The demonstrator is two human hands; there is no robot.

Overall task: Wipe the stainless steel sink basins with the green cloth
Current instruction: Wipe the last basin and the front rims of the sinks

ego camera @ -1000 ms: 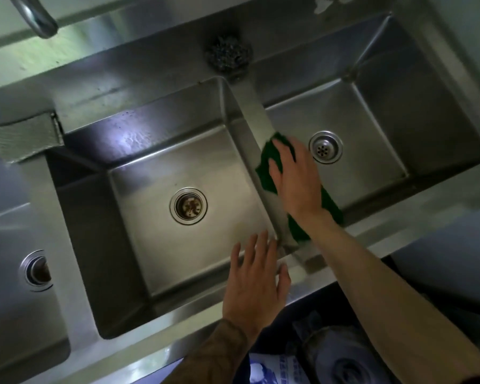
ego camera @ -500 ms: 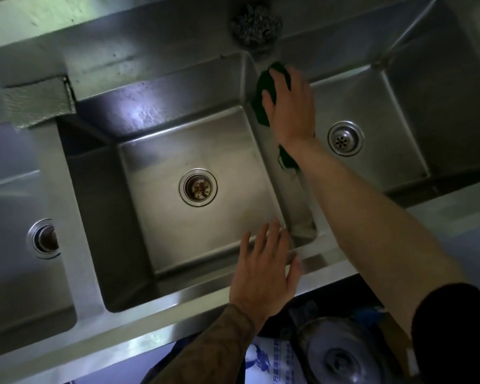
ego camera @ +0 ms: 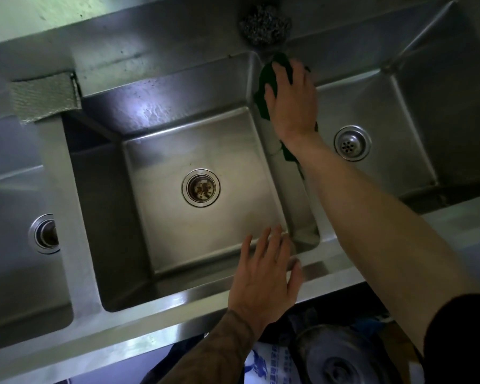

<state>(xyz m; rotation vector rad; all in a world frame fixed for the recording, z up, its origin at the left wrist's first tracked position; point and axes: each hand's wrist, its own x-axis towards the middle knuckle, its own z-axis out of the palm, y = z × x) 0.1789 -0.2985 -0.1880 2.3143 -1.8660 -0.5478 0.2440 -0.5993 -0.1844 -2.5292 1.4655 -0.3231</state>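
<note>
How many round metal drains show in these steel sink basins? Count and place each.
3. One round metal drain sits in the middle basin, one in the right basin beside the right forearm, one in the left basin. None looks hidden.

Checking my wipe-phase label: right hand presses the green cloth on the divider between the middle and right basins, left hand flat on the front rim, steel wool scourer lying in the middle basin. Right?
Not quite. In the head view the round steel wool scourer sits on the back ledge above the divider, not in the middle basin. The rest holds: right hand presses the green cloth on the divider, left hand flat on the front rim.
</note>
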